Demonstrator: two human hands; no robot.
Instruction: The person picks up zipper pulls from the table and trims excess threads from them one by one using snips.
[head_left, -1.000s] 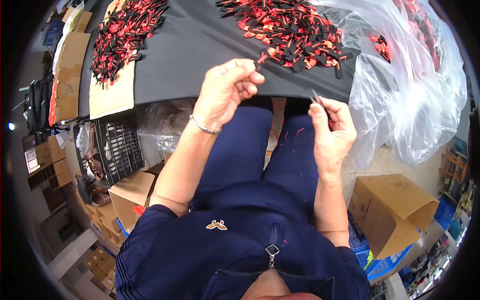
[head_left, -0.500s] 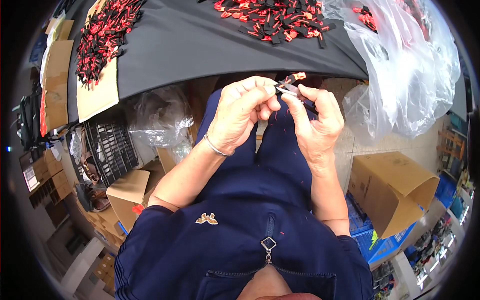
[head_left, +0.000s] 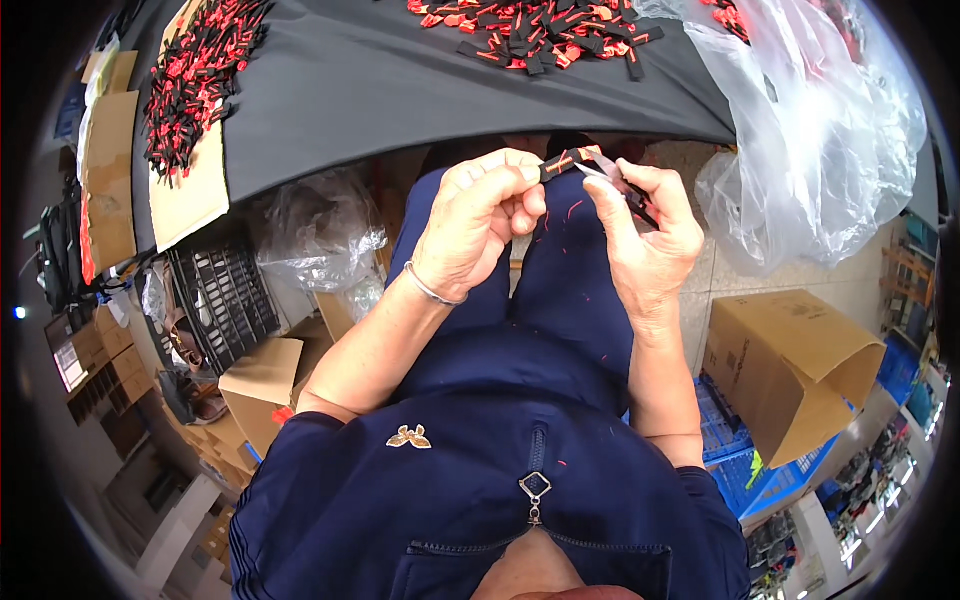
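Observation:
My left hand (head_left: 470,220) pinches one end of a short black fabric tab (head_left: 562,163) with red-orange parts, between thumb and fingers. The tab points right, above my lap. In my right hand (head_left: 648,235) is a pair of small thread snips (head_left: 635,198), their blades apart by the tab's red-orange end. I cannot tell whether the blades touch it. Bits of red thread lie on my dark blue trousers. On the black-covered table, a pile of similar tabs (head_left: 540,35) lies at the far middle, and another pile (head_left: 195,95) lies at the left.
A cardboard sheet (head_left: 190,210) sits beneath the left pile. A clear plastic bag (head_left: 790,150) hangs over the table's right side. At my right, an open cardboard box (head_left: 765,360) rests on a blue crate (head_left: 735,465). A black crate (head_left: 225,300) stands at my left.
The snips have drawn right along the tab, from near my left fingertips to its red-orange end. My hands are a little farther apart, and more of the tab shows.

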